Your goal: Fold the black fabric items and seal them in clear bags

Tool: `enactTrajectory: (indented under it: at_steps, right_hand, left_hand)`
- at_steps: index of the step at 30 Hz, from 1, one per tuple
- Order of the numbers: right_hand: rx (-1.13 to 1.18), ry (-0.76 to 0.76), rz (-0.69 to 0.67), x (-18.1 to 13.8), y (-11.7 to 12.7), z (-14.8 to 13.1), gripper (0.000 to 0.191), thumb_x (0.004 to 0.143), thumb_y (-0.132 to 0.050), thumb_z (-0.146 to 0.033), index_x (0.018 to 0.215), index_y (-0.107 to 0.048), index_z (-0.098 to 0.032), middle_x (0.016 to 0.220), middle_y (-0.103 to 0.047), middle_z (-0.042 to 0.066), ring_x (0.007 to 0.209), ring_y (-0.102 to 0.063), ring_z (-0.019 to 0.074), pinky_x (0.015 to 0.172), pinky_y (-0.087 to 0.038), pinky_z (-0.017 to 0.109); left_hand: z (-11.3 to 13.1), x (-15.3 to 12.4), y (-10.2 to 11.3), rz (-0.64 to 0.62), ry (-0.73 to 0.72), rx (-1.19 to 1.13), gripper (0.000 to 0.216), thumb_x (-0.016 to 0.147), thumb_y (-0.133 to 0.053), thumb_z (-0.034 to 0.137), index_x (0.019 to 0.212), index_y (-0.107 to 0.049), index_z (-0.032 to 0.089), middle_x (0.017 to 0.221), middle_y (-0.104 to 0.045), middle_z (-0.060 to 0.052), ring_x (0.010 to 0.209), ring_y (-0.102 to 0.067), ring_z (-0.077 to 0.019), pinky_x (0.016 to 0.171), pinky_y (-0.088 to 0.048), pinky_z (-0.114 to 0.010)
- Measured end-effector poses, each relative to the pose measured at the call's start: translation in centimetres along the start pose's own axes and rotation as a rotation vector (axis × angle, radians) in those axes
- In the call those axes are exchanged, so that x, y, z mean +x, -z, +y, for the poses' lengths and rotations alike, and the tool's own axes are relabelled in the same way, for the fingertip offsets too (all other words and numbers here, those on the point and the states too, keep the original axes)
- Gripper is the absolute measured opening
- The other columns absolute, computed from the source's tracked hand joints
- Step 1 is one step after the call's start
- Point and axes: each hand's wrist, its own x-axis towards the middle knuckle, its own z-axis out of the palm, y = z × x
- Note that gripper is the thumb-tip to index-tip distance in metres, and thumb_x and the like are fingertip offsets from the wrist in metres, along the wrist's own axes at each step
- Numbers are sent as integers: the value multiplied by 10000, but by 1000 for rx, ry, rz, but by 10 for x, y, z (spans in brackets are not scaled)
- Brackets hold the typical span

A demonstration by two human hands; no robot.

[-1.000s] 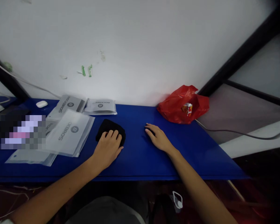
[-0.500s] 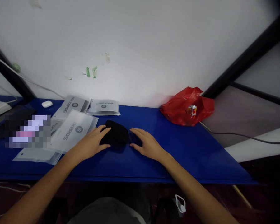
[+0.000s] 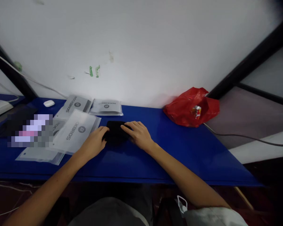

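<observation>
A small black folded cloth [image 3: 116, 132] lies near the middle of the blue table; it looks soft, and its exact kind is too dark to make out. My left hand [image 3: 96, 138] grips its left end, fingers curled over the edge and thumb low at the near side. On the right end, my right hand [image 3: 138, 134] has closed with the thumb on top and the other fingers along the far side. Left of my left hand lies a frosted zip bag [image 3: 73, 133] with ROCKBROS lettering.
Several more frosted bags, one of them at the back [image 3: 106, 107], lie on the blue table [image 3: 179, 157]. A red plastic bag [image 3: 191, 108] sits at the back right. A small white case [image 3: 49, 103] and a blurred-out phone-like object [image 3: 30, 130] are at the left.
My right hand has moved left onto the black cloth and closed on its right end. My left hand has closed on the left end. The cloth now looks flatter and squarer.
</observation>
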Motion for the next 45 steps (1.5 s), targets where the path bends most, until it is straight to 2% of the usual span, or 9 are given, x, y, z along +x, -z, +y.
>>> enactTrajectory:
  at_steps: [4,9,13,18,23,27,31,38,45]
  right_hand:
    - [-45,34,46,-1,-6,1,375,891,-398,-93,1228,-552,-152,1133,-626,130,952,-550,213,739,-426,341]
    - [9,-7,-181,-6,-5,0,482,811,-474,-30,1271,-524,-162,1217,-595,126,1018,-556,223,801,-446,359]
    - [147,-96,-317,-10,3,0,723,672,-484,53,1360,-427,-162,1336,-515,128,1162,-507,237,906,-436,391]
    - [298,-137,-225,-6,20,3,648,688,-408,54,1277,-530,-186,1357,-508,107,1203,-499,225,954,-427,422]
    - [345,-203,-46,0,32,-5,406,846,-427,-97,1208,-581,-194,1303,-557,91,1181,-517,211,974,-429,432]
    - [290,-248,-103,1,31,-30,395,933,-414,-351,1236,-561,-146,1329,-533,129,1223,-485,251,1023,-391,452]
    - [252,-321,-203,2,20,-57,545,932,-362,-475,1309,-487,-102,1377,-477,164,1277,-433,285,1062,-348,477]
    - [229,-252,-303,3,-1,-55,569,913,-403,-344,1424,-309,-113,1496,-293,148,1395,-222,281,1128,-210,511]
    - [272,-293,-284,10,1,-43,518,923,-367,-357,1383,-380,-118,1474,-344,140,1393,-237,258,1133,-196,508]
  left_hand:
    - [-1,-4,3,-43,10,-35,300,785,-458,128,1074,-524,170,1053,-606,-79,946,-596,-224,836,-485,-371]
    - [0,-12,11,-192,-3,-8,569,817,-547,421,1332,-407,220,1363,-480,-92,1199,-501,-271,984,-420,-408]
    - [3,-14,8,-227,66,56,653,848,-436,593,1381,-391,220,1431,-413,-106,1299,-396,-301,1033,-364,-463]
    - [-1,-8,-3,-139,-4,80,469,924,-381,418,1332,-459,198,1384,-466,-101,1266,-439,-250,1035,-372,-424]
    - [-2,-2,-5,-34,-113,35,402,926,-378,242,1319,-445,194,1335,-514,-73,1229,-469,-195,1028,-392,-375]
    - [1,-8,2,154,-23,220,361,917,-411,234,1257,-496,145,1235,-573,-102,1130,-528,-239,961,-439,-403]
    - [-2,-19,10,194,63,434,333,916,-417,257,1191,-548,122,1161,-603,-123,1050,-552,-283,885,-466,-429]
    - [-15,-30,9,124,126,513,337,915,-418,303,1153,-567,118,1156,-589,-141,1077,-530,-291,857,-471,-417]
    - [-16,-37,13,140,156,669,341,912,-402,333,1090,-587,108,1098,-590,-161,1017,-533,-321,803,-473,-441]
